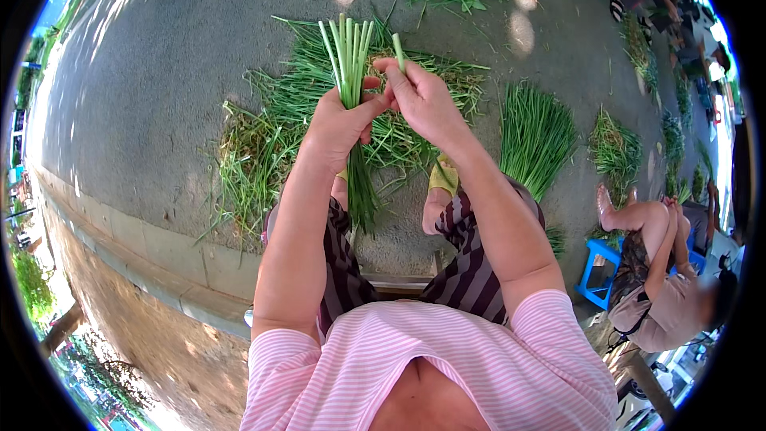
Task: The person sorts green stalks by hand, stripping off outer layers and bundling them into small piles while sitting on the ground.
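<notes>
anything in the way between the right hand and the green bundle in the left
Only the left hand itself: its thumb and fingertips, closed around the green bundle, point toward the right hand. Above the fingers, nothing visible stands between the bundle and the single stalk in the right grip.

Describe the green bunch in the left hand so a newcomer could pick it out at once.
Find the pink-striped shirt at the picture's bottom, then follow the left forearm up to the left hand. It holds the bunch of green stalks. Unlike the piles on the pavement, this bunch is held up, pale ends toward the picture's top.
</notes>
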A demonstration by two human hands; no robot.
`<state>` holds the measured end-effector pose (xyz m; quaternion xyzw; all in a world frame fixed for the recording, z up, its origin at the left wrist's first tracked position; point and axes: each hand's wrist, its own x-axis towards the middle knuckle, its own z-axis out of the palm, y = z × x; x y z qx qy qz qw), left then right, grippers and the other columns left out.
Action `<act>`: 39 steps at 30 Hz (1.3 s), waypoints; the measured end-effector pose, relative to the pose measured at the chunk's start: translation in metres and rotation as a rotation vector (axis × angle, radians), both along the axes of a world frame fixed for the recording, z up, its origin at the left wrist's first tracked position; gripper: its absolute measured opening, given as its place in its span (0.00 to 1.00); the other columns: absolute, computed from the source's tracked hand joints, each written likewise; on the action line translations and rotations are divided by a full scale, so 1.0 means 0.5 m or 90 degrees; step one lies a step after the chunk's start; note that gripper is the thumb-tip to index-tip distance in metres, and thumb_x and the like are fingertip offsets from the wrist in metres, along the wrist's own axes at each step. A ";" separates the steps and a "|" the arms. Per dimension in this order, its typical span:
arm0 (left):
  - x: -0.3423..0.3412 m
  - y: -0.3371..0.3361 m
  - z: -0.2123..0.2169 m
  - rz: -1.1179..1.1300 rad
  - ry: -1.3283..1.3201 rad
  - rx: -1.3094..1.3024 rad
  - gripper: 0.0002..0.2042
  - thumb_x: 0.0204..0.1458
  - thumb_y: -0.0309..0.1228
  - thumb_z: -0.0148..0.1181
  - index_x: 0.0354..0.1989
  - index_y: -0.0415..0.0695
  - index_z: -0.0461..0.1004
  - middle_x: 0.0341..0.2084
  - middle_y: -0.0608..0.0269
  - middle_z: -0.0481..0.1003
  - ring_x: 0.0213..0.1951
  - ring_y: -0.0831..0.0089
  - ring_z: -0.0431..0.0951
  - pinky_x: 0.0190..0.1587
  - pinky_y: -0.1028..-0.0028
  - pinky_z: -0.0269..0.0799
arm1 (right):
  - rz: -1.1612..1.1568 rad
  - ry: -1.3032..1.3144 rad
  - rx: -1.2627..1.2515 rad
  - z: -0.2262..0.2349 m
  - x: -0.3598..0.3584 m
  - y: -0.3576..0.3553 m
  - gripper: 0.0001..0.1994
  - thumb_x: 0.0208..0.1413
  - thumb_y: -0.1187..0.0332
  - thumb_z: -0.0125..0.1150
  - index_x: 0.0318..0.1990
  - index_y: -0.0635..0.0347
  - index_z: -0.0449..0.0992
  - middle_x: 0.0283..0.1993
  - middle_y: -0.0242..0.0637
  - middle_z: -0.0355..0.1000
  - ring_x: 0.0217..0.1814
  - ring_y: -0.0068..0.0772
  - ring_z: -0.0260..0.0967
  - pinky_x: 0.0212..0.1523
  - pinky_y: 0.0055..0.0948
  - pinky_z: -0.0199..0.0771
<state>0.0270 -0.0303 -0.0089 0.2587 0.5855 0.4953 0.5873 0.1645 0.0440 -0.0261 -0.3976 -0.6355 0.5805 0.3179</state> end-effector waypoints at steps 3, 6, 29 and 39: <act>0.011 0.001 0.007 -0.021 0.016 -0.011 0.21 0.50 0.29 0.66 0.53 0.37 0.70 0.30 0.65 0.77 0.19 0.84 0.65 0.22 0.81 0.61 | -0.038 0.107 -0.119 0.011 -0.001 0.004 0.18 0.63 0.56 0.55 0.46 0.64 0.78 0.22 0.24 0.65 0.25 0.18 0.63 0.27 0.23 0.64; 0.019 -0.003 0.017 -0.043 0.016 -0.017 0.21 0.50 0.30 0.66 0.53 0.37 0.70 0.31 0.64 0.78 0.20 0.85 0.66 0.23 0.82 0.61 | -0.063 0.149 -0.235 0.033 0.006 0.015 0.18 0.60 0.55 0.61 0.45 0.63 0.78 0.24 0.19 0.63 0.25 0.12 0.59 0.24 0.18 0.59; -0.057 -0.004 0.023 0.023 -0.033 -0.002 0.11 0.55 0.32 0.64 0.43 0.39 0.77 0.31 0.58 0.79 0.23 0.80 0.73 0.25 0.80 0.69 | -0.470 0.398 -0.140 0.057 0.209 0.180 0.08 0.59 0.65 0.62 0.35 0.60 0.74 0.34 0.35 0.76 0.22 0.12 0.61 0.14 0.12 0.51; -0.112 -0.009 0.000 0.240 0.000 0.028 0.10 0.54 0.32 0.66 0.41 0.40 0.79 0.28 0.64 0.79 0.21 0.85 0.69 0.23 0.80 0.66 | -0.583 0.494 -0.200 0.046 0.307 0.216 0.10 0.68 0.63 0.48 0.38 0.59 0.67 0.43 0.42 0.76 0.25 0.15 0.62 0.15 0.15 0.52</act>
